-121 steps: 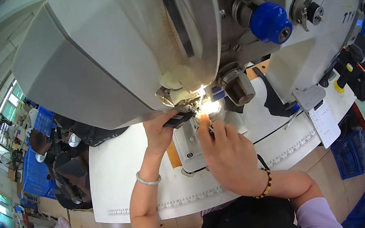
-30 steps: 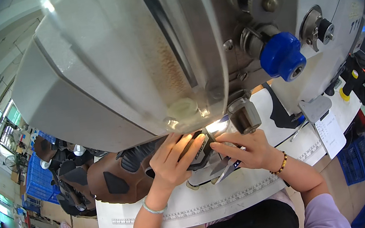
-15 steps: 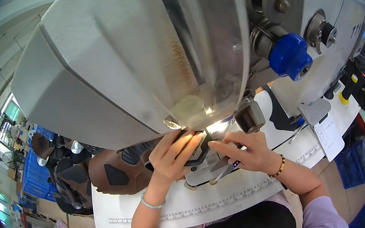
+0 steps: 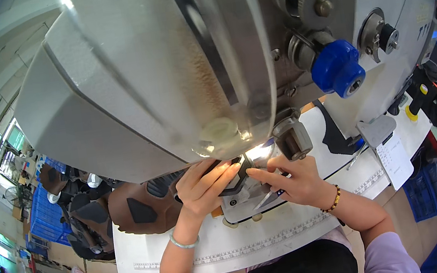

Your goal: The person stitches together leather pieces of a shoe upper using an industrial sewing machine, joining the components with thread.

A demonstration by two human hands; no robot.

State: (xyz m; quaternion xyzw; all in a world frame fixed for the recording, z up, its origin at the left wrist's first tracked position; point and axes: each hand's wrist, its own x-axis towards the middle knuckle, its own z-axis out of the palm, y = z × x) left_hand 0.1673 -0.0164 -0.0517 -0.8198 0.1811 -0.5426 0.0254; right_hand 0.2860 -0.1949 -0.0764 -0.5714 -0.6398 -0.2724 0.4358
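Observation:
Beneath the head of a large white sewing machine [image 4: 132,76], my left hand [image 4: 201,190] lies over a small black piece [image 4: 235,185] with a light grey marking. Its fingers are close together and grip the piece near the lit needle area; the thumb is hidden. My right hand [image 4: 298,180] is to the right of the piece, its index finger stretched toward the piece's edge. In that hand's curled fingers are thread snips [image 4: 265,201], their metal blades pointing down and left. The machine head hides the needle.
Brown and black shaped pieces [image 4: 142,208] are heaped left of the machine. A ruler strip [image 4: 277,237] runs along the white table's front edge. At right are a black cut piece [image 4: 334,134], a paper sheet [image 4: 395,162] and a blue crate [image 4: 421,197]. A blue knob [image 4: 337,69] sticks out above.
The view has shifted slightly, so the machine head sits further left. My right hand has moved a little, and the snips' blades now look closer together. My left hand stays on the black piece.

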